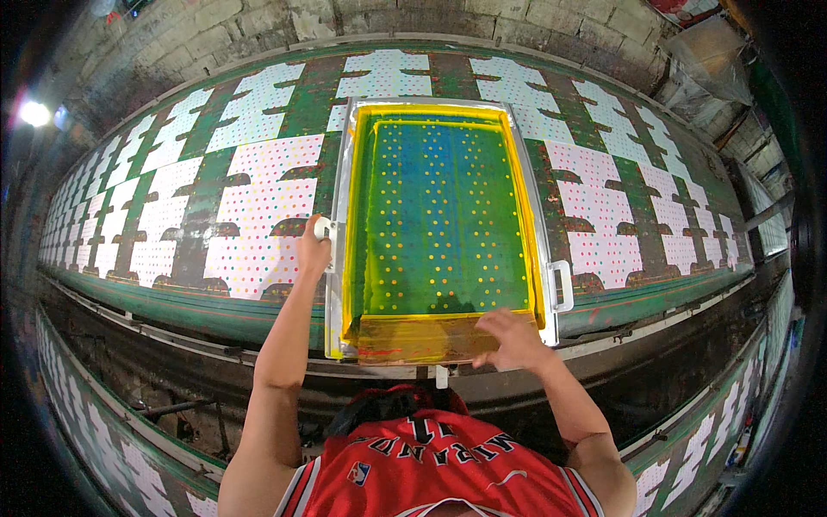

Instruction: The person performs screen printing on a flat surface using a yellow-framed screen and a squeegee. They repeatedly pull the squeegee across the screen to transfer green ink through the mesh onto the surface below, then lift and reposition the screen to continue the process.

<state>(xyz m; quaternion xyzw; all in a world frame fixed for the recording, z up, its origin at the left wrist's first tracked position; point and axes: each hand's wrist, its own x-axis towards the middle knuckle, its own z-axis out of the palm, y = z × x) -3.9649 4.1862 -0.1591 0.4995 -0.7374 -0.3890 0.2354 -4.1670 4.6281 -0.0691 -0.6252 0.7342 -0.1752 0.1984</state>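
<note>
A screen-printing frame [341, 172] with a metal rim and yellow-edged mesh lies on the long green table in front of me. Rows of small dots cover its green and blue mesh [444, 215]. My left hand [314, 248] is closed around the white handle [324, 227] on the frame's left side. At the near end of the frame lies a brown, wide squeegee [418, 338], smeared with yellow. My right hand [510, 342] is over the squeegee's right end, fingers and thumb apart; whether it touches is unclear. A second white handle [562, 286] on the right side is free.
White dotted fabric pieces [263, 207] lie in rows along the green table [185, 215], left and right of the frame. A block wall [405, 19] runs behind it. Another table with similar pieces [112, 431] is behind me. A plastic-wrapped bundle [711, 56] is at far right.
</note>
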